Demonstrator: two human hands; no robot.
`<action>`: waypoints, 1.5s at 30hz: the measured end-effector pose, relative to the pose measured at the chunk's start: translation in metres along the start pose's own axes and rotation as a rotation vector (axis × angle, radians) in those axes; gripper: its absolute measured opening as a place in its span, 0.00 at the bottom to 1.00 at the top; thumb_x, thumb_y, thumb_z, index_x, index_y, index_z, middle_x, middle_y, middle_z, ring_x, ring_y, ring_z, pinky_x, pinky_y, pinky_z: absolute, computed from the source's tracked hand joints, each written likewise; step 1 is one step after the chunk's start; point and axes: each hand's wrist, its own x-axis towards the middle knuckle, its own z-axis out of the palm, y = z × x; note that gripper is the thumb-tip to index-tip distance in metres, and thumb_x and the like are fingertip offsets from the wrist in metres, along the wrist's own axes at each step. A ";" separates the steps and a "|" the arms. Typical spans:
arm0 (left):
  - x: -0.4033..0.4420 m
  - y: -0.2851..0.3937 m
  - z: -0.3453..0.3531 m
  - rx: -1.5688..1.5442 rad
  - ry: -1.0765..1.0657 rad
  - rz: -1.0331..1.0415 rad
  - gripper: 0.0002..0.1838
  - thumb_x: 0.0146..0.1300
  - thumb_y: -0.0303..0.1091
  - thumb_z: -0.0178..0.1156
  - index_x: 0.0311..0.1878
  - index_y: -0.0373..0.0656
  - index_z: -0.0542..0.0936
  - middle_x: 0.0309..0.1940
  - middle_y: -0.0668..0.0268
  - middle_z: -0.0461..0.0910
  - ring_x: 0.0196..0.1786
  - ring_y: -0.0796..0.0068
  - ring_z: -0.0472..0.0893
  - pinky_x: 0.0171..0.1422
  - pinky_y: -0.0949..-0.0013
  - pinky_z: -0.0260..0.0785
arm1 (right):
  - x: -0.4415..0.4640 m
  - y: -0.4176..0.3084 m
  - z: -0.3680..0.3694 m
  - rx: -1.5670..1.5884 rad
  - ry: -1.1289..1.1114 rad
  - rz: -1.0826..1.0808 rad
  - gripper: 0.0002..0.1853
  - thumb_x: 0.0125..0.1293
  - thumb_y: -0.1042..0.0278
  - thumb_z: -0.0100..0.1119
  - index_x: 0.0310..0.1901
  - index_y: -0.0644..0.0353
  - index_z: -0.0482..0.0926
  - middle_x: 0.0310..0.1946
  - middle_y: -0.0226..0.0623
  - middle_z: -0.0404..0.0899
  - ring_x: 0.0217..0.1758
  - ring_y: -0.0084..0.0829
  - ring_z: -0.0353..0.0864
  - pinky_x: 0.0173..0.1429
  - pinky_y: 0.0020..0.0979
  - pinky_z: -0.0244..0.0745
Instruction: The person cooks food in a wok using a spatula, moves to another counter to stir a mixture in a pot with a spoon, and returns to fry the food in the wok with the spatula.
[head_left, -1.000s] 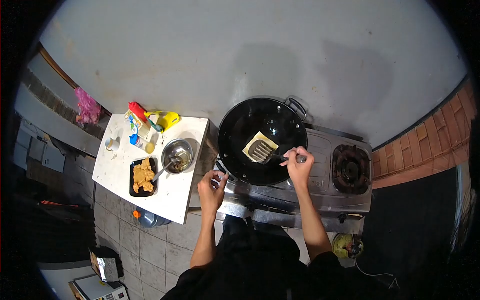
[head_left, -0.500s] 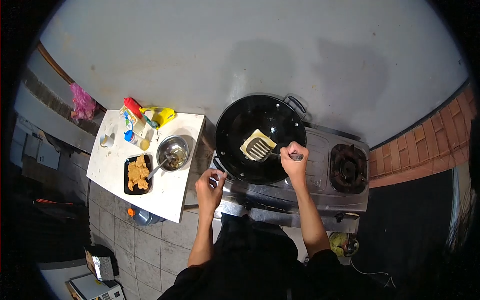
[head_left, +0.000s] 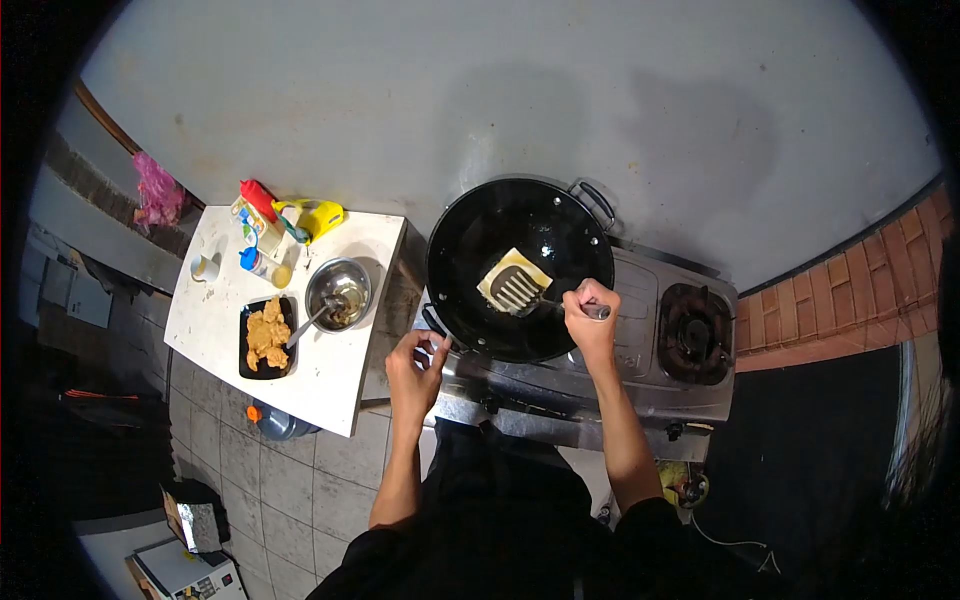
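A black two-handled wok [head_left: 480,225] sits on the stove's left burner. In it lies a flat, pale yellow square piece of food [head_left: 536,273], its kind unclear. My right hand [head_left: 592,315] grips a slotted turner [head_left: 516,290] by the handle, and the blade rests on the square. At the wok's lower left rim, my left hand [head_left: 414,366] has its thumb and fingers closed at the near-side wok handle [head_left: 431,318]; the exact contact is partly hidden. Some shiny oil or liquid shows in the wok.
The stove's right burner [head_left: 694,332] is uncovered. On the white table [head_left: 330,390] at left stand a black tray [head_left: 247,350] of battered-looking food pieces, a metal bowl [head_left: 322,278] with a spoon, a cup [head_left: 204,268] and several bottles. A water jug [head_left: 283,422] stands below.
The view has shifted slightly. Both hands keep their places at the wok, and the turner's blade stays on the pale square.
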 end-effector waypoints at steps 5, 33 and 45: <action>0.001 -0.005 0.003 -0.011 0.020 0.048 0.08 0.56 0.29 0.70 0.31 0.37 0.81 0.23 0.64 0.78 0.22 0.77 0.73 0.28 0.72 0.64 | 0.000 -0.002 0.002 -0.030 0.007 -0.006 0.16 0.51 0.89 0.55 0.19 0.61 0.59 0.14 0.26 0.62 0.22 0.12 0.59 0.24 0.22 0.53; 0.000 -0.010 0.004 -0.040 0.039 0.063 0.09 0.56 0.31 0.70 0.32 0.37 0.81 0.22 0.63 0.76 0.20 0.75 0.71 0.27 0.71 0.63 | 0.020 -0.031 -0.001 0.232 0.186 0.387 0.20 0.72 0.70 0.47 0.21 0.70 0.75 0.20 0.39 0.77 0.21 0.25 0.78 0.18 0.26 0.78; -0.004 -0.007 0.003 -0.018 0.040 0.055 0.09 0.55 0.31 0.71 0.32 0.38 0.81 0.21 0.64 0.75 0.20 0.75 0.70 0.26 0.71 0.62 | 0.025 -0.028 0.002 0.181 0.192 0.363 0.16 0.66 0.76 0.48 0.20 0.71 0.74 0.21 0.40 0.77 0.17 0.26 0.77 0.18 0.27 0.79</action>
